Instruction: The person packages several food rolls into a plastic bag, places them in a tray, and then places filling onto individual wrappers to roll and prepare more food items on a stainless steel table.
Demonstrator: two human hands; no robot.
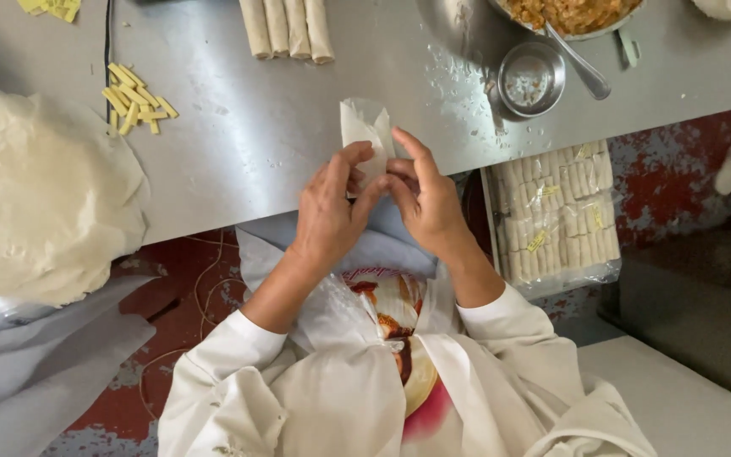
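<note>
Both hands meet at frame centre on the worktop (239,144) edge. The left hand (329,211) and right hand (425,199) pinch a thin wrapper (364,127), its long axis pointing up-frame, away from the fingers, equally near both.

The lower part of the thin white wrapper (364,127) is hidden by the fingers of the left hand (332,207) and the right hand (425,199), the bowl of filling (570,15) and the rolled sticks (288,27) are cut off by the top edge, and the stack of round sheets (40,195) is cut off at the left.
</note>
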